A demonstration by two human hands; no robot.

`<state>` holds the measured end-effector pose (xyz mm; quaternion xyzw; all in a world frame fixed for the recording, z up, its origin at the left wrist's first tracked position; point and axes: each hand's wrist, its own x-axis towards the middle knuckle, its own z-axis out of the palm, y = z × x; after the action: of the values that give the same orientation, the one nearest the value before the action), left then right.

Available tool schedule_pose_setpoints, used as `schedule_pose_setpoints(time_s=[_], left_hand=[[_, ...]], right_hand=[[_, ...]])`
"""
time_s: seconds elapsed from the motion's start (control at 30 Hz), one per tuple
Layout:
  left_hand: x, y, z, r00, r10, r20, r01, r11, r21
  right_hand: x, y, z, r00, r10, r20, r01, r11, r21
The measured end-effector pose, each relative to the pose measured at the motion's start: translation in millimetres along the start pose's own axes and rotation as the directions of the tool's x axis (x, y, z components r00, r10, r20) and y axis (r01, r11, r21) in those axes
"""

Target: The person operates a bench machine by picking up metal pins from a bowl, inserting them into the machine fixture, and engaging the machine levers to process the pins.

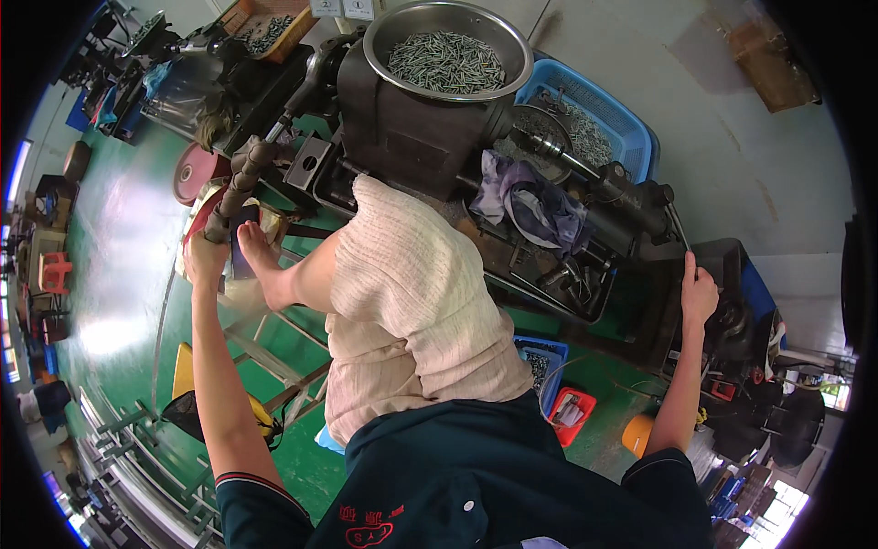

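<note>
My left hand point(203, 258) is closed round the lower end of a long lever point(240, 183) wrapped in brown tape or cloth, at the left of a dark bench machine point(402, 137). Out to the right, my right hand point(700, 291) has its fingers curled at the end of a thin metal lever point(678, 224), the index finger stretched along it. This lever joins the machine's right-hand shaft point(631, 195). A crumpled purple-grey cloth point(535, 206) lies over the machine's middle. On top stands a steel bowl point(521, 69) full of small metal pins or screws.
Behind the machine is a blue plastic basket point(640, 137) with small metal parts. My bare foot point(274, 274) is raised near the left lever. A metal frame point(274, 357) stands below it on the green floor. A red bin point(574, 416) and blue bin point(547, 352) sit beneath the bench.
</note>
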<state>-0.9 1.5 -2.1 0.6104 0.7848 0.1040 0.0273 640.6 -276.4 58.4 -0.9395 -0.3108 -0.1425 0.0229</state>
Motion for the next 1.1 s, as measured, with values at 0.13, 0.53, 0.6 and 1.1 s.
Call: schedule_pose_setpoints(time_s=[0.13, 0.53, 0.6, 1.1], left_hand=[[-0.5, 2.2, -2.7, 0.999, 0.013, 0.031, -0.013, 1.0, -0.01], [3.9, -3.9, 5.6, 0.999, 0.036, -0.007, -0.036, 0.999, -0.036], [4.7, -3.9, 5.4, 1.0, 0.025, 0.007, -0.025, 0.999, -0.029], [6.4, -8.3, 5.5, 0.999, 0.033, 0.035, -0.033, 0.999, -0.002]], right_hand=[[-1.7, -1.2, 0.0, 1.0, 0.018, 0.004, -0.018, 1.0, -0.008], [-3.7, -6.5, -1.8, 0.996, 0.078, 0.043, -0.075, 0.995, -0.062], [-4.6, -8.2, -1.7, 0.995, 0.086, 0.044, -0.083, 0.995, -0.059], [57.6, -46.3, 22.0, 0.814, -0.155, -0.56, 0.111, 0.987, -0.113]])
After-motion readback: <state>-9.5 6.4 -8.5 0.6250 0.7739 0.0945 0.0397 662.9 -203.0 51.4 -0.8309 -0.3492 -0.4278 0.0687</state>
